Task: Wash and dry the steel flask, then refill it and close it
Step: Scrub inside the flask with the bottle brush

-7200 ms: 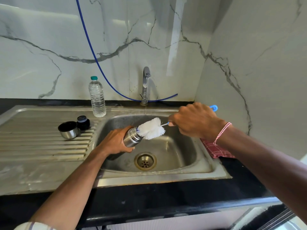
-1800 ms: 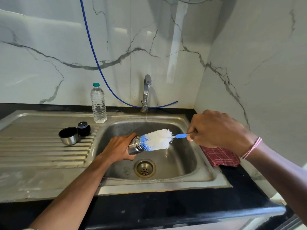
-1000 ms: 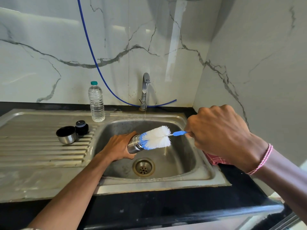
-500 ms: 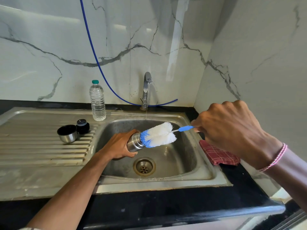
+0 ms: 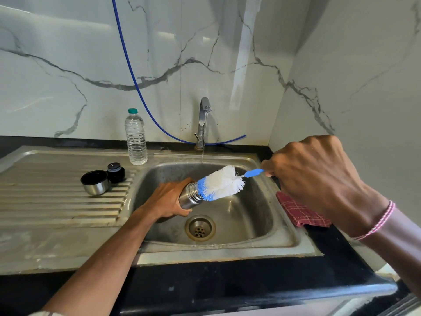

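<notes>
sitting at the far left on the ribbed draining board (image 5: 45, 201), a steel cup (image 5: 94, 182) and a black stopper (image 5: 116, 172) are lying just beside each other, with a plastic water bottle (image 5: 135, 137) standing behind them. moving right, the left hand (image 5: 167, 199) is wrapping its fingers round the steel flask (image 5: 190, 196), holding it tilted over the sink (image 5: 255, 215), mouth pointing right and slightly up. the bottle brush (image 5: 222, 182) is meeting that mouth with only its blue tip, the white bristles staying outside, while a thin stream is falling from the tap (image 5: 203, 120) just behind. further right, the right hand (image 5: 312, 176) is closing round the blue handle, above a red checked cloth (image 5: 300, 212) lying on the sink's edge. the flask is probably getting wet and slick, so a hard shove of the brush is risking twisting it out of the grip and dropping it into the basin. bristles springing free could also be flicking water onto the cloth, which looks meant for the drying.
</notes>
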